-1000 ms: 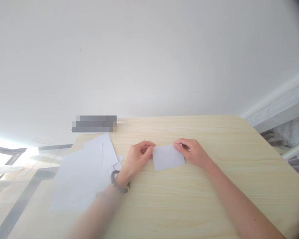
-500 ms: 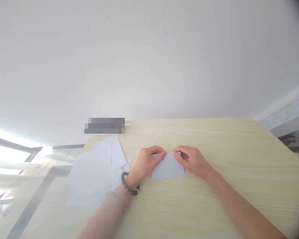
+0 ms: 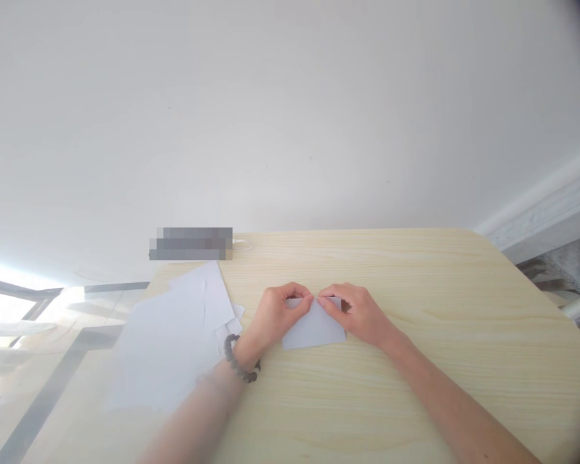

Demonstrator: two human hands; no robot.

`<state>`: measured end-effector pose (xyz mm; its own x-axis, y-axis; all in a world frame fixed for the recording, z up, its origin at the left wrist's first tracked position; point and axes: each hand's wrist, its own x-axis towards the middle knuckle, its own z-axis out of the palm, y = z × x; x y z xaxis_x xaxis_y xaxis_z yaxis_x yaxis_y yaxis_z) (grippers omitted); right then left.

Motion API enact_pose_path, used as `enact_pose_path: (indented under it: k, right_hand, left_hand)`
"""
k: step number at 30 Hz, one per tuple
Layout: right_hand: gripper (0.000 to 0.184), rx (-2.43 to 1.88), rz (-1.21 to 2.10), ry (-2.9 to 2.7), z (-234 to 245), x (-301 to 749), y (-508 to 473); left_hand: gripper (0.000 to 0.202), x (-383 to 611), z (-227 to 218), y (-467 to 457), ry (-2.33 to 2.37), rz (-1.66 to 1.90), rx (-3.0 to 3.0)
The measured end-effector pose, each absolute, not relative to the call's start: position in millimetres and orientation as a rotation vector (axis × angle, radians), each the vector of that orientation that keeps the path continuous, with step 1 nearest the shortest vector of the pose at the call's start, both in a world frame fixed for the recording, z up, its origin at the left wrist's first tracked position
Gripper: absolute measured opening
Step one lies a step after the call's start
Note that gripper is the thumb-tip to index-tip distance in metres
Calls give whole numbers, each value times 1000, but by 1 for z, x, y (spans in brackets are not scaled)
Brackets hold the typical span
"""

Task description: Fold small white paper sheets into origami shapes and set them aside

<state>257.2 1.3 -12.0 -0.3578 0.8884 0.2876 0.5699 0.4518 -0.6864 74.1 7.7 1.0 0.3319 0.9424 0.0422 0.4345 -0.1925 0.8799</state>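
left hand (pinching) partly hides the small paper.

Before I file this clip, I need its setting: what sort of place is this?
Probably a plain indoor room, maybe a home or office: a wood-grain table stands by a pale wall, with loose papers towards its left side.

The left wrist wears a dark beaded bracelet.
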Motion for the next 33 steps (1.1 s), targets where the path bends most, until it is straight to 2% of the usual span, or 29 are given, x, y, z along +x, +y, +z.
enact_pose_path:
  k: [6,15,22,28,33]
  right_hand:
    - [16,-1184,660,-2088,-9,270,6]
    - [22,-1284,781,-1950,-4,303,15]
    - [23,-1342,590,-2013,-8,285,12]
    - [21,-1400,513,-1997,-11,274,11]
    - [15,-1432,499,-1950,-14,273,12]
  left_hand:
    - [15,75,1,8,1200,766,1799]
    - [21,68,-3,11,1231,717,1786]
    - [24,72,1,10,1219,913,2049]
    - [35,67,5,8,1080,806,2183]
    - [31,72,1,8,1125,677,2406]
